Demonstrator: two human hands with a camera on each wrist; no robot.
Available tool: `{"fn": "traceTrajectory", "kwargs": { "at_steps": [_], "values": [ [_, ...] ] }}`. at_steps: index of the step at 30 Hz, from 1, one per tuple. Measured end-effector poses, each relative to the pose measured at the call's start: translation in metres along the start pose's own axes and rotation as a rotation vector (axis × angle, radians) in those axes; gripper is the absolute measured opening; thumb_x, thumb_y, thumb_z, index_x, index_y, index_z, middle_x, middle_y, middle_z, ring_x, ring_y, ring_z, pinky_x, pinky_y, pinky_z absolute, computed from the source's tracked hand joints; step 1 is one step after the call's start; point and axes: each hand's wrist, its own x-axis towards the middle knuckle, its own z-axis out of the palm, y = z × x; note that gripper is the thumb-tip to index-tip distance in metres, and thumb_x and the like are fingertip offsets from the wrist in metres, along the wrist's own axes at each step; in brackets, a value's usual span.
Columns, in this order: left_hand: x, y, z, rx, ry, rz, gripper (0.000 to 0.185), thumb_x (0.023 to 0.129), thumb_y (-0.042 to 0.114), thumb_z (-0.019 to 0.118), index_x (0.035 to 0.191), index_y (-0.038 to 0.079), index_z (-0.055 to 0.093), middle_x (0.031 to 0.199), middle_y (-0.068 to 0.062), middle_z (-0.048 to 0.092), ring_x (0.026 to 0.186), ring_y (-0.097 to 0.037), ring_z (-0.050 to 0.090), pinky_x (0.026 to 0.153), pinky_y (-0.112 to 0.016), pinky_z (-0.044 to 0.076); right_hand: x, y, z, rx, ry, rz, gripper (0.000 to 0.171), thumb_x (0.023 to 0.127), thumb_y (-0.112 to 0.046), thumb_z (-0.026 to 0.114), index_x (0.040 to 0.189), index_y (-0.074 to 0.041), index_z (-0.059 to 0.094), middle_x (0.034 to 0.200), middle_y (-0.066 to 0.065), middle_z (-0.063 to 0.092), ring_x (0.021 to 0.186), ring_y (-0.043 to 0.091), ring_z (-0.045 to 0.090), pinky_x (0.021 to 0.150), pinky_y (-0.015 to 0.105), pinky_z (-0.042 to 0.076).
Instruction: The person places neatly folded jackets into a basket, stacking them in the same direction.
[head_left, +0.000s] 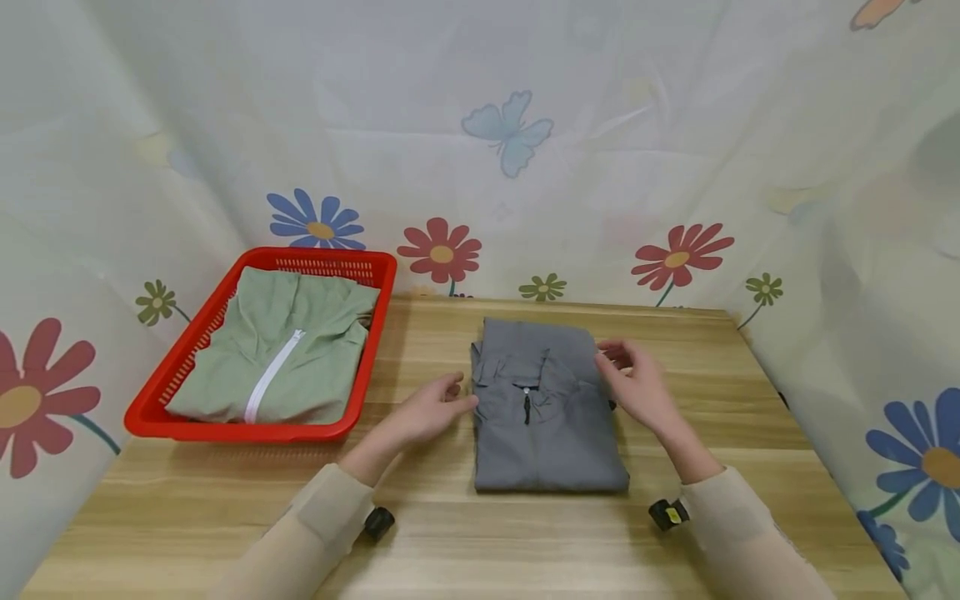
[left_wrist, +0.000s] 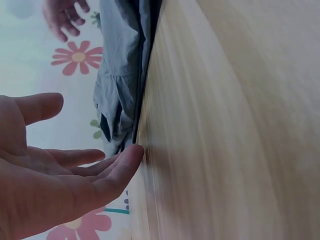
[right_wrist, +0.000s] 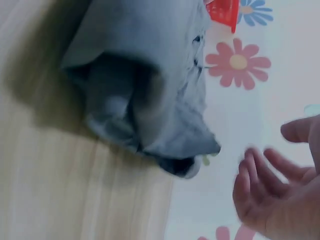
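Note:
A grey jacket (head_left: 551, 454) lies folded into a rectangle on the wooden table, its collar and short dark zip pull (head_left: 527, 407) facing up. Beside its left edge is my left hand (head_left: 431, 410), fingers loosely bent and holding nothing; in the left wrist view the fingertips (left_wrist: 131, 154) are low by the tabletop, and whether they touch the cloth I cannot tell. My right hand (head_left: 636, 385) hovers by the upper right edge of the jacket. The right wrist view shows that hand's relaxed fingers (right_wrist: 243, 192) apart from the grey cloth (right_wrist: 145, 30), with nothing in them.
Left of the jacket stands a red plastic basket (head_left: 362, 367) containing a folded light green garment (head_left: 318, 375) with a white zip. A flower-printed curtain (head_left: 600, 200) borders the wooden table (head_left: 495, 542) at the back and sides.

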Motion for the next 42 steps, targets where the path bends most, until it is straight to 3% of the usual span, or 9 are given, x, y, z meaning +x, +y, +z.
{"fn": "traceTrajectory", "kwargs": {
  "at_steps": [3,7,10,13,18,27,35,42],
  "values": [
    [0.001,0.003,0.0,-0.01,0.012,-0.013,0.068,0.103,0.035,0.062,0.155,-0.002,0.039,0.148,-0.023,0.051,0.136,-0.036,0.049,0.112,-0.052,0.038,0.0,0.006,-0.005,-0.035,-0.002,0.085,0.041,0.104,-0.018,0.062,0.135,0.007,0.054,0.123,0.026,0.061,0.108,0.038,0.059,0.088,0.045,0.051],
    [0.003,0.005,0.001,-0.063,0.008,-0.016,0.067,0.104,0.033,0.062,0.155,-0.003,0.039,0.146,-0.021,0.053,0.136,-0.036,0.049,0.112,-0.051,0.038,-0.003,0.013,-0.009,-0.024,-0.137,0.207,0.059,0.105,-0.023,0.06,0.148,0.011,0.037,0.141,0.036,0.045,0.125,0.048,0.05,0.095,0.057,0.049],
    [0.006,0.007,0.003,-0.131,-0.001,-0.029,0.067,0.104,0.031,0.062,0.154,-0.005,0.038,0.148,-0.023,0.052,0.136,-0.034,0.049,0.111,-0.05,0.04,-0.005,0.017,-0.008,0.014,-0.23,0.284,0.067,0.106,-0.024,0.059,0.152,0.014,0.028,0.146,0.039,0.04,0.129,0.05,0.049,0.094,0.053,0.053],
    [0.008,0.008,0.005,-0.227,-0.016,-0.068,0.067,0.105,0.029,0.06,0.154,-0.008,0.035,0.149,-0.026,0.049,0.134,-0.035,0.051,0.105,-0.049,0.047,-0.007,0.019,-0.005,0.013,-0.283,0.325,0.068,0.106,-0.025,0.059,0.151,0.015,0.029,0.144,0.04,0.044,0.123,0.047,0.055,0.086,0.046,0.057],
    [0.012,0.011,0.007,-0.352,-0.027,-0.135,0.065,0.106,0.028,0.059,0.154,-0.009,0.035,0.147,-0.027,0.049,0.131,-0.038,0.053,0.093,-0.048,0.055,-0.009,0.019,0.0,0.014,-0.314,0.331,0.066,0.104,-0.022,0.063,0.149,0.016,0.033,0.138,0.039,0.05,0.116,0.043,0.06,0.078,0.044,0.059],
    [0.018,0.013,0.008,-0.494,-0.043,-0.189,0.063,0.105,0.025,0.06,0.153,-0.007,0.038,0.145,-0.023,0.05,0.128,-0.034,0.052,0.096,-0.047,0.053,-0.012,0.019,0.003,0.052,-0.35,0.318,0.067,0.105,-0.021,0.061,0.15,0.018,0.03,0.14,0.04,0.046,0.121,0.045,0.056,0.082,0.047,0.058],
    [0.025,0.014,0.016,-0.534,-0.017,-0.17,0.056,0.103,0.02,0.061,0.148,-0.009,0.044,0.134,-0.018,0.054,0.113,-0.027,0.053,0.094,-0.043,0.053,-0.018,0.023,0.007,0.079,-0.323,0.301,0.062,0.107,-0.019,0.058,0.151,0.015,0.033,0.148,0.037,0.042,0.132,0.046,0.047,0.092,0.048,0.053],
    [0.023,0.013,0.015,-0.576,0.01,-0.189,0.055,0.103,0.019,0.06,0.149,-0.007,0.044,0.133,-0.02,0.053,0.112,-0.028,0.053,0.096,-0.046,0.053,-0.016,0.025,0.009,0.13,-0.287,0.298,0.057,0.106,-0.014,0.056,0.151,0.014,0.036,0.141,0.033,0.049,0.124,0.041,0.052,0.09,0.047,0.052]
  ]
}}
